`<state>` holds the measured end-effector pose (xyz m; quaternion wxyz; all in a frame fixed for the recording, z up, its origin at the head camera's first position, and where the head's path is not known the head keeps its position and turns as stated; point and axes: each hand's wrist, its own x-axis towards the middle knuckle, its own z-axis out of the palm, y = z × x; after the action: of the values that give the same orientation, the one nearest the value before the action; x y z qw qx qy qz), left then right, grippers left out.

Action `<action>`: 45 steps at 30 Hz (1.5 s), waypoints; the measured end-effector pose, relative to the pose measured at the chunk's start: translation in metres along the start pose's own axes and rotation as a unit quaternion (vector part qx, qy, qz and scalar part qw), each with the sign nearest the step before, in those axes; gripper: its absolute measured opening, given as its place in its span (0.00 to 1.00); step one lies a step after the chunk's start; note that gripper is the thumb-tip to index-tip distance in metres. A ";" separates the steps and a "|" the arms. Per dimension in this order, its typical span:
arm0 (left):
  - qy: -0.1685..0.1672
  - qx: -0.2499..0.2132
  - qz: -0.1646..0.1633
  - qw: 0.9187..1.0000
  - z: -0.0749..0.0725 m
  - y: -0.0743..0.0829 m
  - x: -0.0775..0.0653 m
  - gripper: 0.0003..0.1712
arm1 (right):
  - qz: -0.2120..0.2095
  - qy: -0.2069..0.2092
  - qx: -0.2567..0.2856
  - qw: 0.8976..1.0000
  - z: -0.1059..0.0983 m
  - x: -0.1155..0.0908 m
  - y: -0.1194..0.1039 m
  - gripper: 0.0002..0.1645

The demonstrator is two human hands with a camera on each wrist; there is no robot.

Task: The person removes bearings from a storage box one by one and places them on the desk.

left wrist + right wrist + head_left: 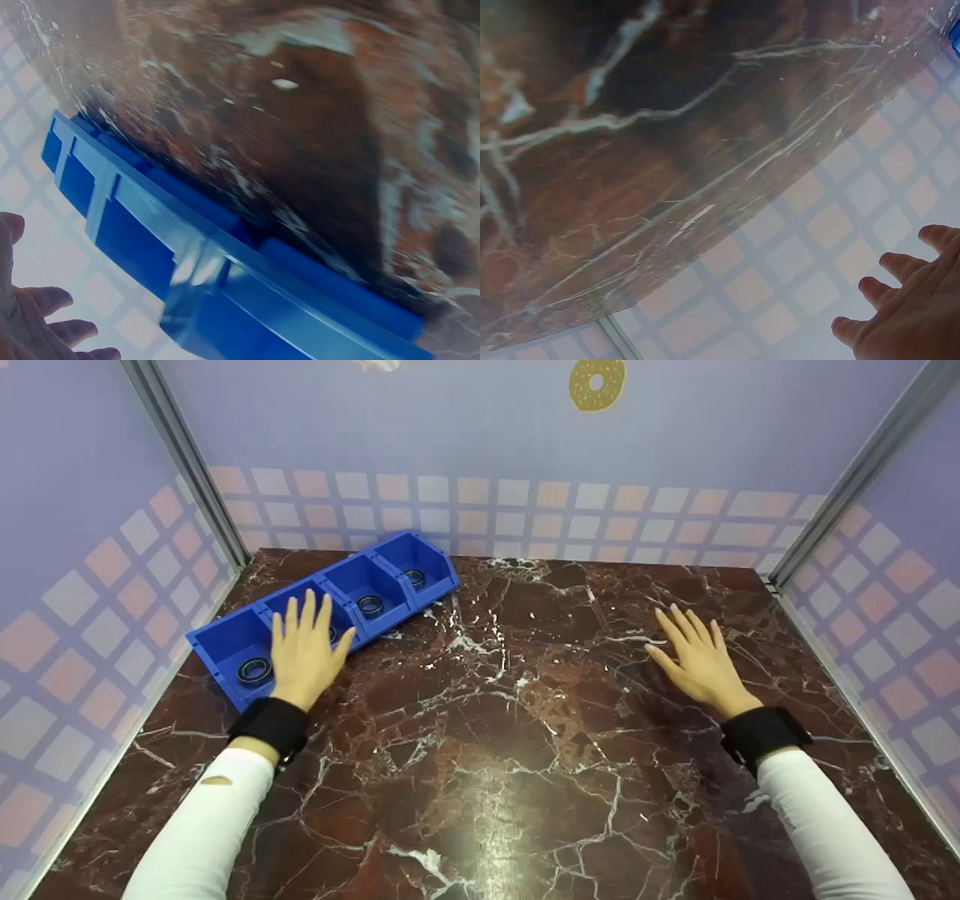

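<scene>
Head view: a blue tray (354, 576) with dark rings (255, 682) lies by the left hand (306, 656), whose spread, empty fingers partly block one ring. Well apart, the right hand (697, 664), also spread and empty, is over the brown table (510, 727). Patterned walls (510, 435) stand beyond both.

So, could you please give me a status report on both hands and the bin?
Left hand over blue bin, empty. Right hand over marbled tabletop, empty. Dark rings in all four compartments; left hand partly hides one.
</scene>
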<state>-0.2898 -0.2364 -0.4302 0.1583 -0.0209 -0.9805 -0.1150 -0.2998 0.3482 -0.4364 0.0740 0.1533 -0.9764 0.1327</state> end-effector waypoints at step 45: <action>0.000 -0.063 -0.182 0.981 -0.029 -0.091 -0.054 0.50 | -0.007 -0.016 0.014 1.000 0.017 -0.034 0.007 0.46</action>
<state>-0.2367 -0.3321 -0.4405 0.1329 0.1480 -0.9587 -0.2032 -0.2714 0.3592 -0.4607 0.0571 0.1628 -0.9745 0.1436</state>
